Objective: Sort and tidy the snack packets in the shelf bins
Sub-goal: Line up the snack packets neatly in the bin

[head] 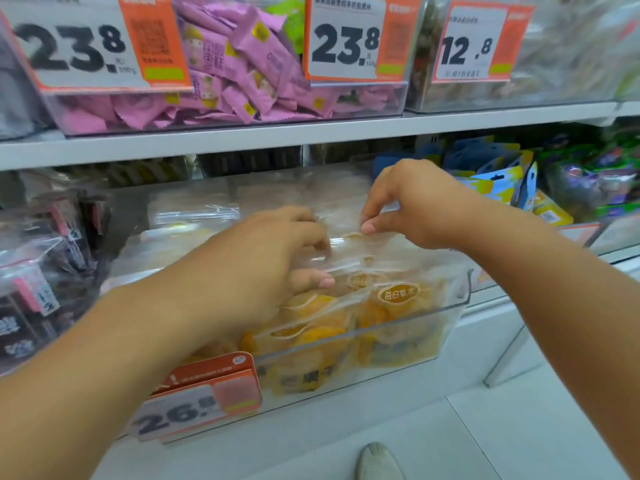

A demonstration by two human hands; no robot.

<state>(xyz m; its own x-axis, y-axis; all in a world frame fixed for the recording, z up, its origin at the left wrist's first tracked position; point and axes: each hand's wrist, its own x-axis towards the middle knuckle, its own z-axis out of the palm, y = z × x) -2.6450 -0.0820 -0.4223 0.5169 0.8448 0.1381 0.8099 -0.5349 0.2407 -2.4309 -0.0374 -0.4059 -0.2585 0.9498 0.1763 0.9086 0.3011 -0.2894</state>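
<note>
At the left edge of the lower shelf, dark packets [38,271] with pink labels stand stacked in a clear bin. Just right of them a clear front bin [450,317] holds transparent snack packets of orange dried fruit [346,317], with an orange price tag [201,393] reading 26 clipped to its front left corner. The left hand [263,261] reaches over the bin's left half, fingers curled down onto the clear tops of the packets and the thumb lying beneath against a packet face; the fingertips are blurred, so whether they truly grip a packet cannot be told. The right hand [412,206] hovers above the bin's rear middle, thumb and forefinger narrowed to a pinch on the clear top edge of a packet [349,237], which hangs below the fingertips. Farther right sit blue and yellow pouches [498,178]. On the upper shelf [242,140], a bin of pink packets [242,64] carries price tags marked 23.8.
</note>
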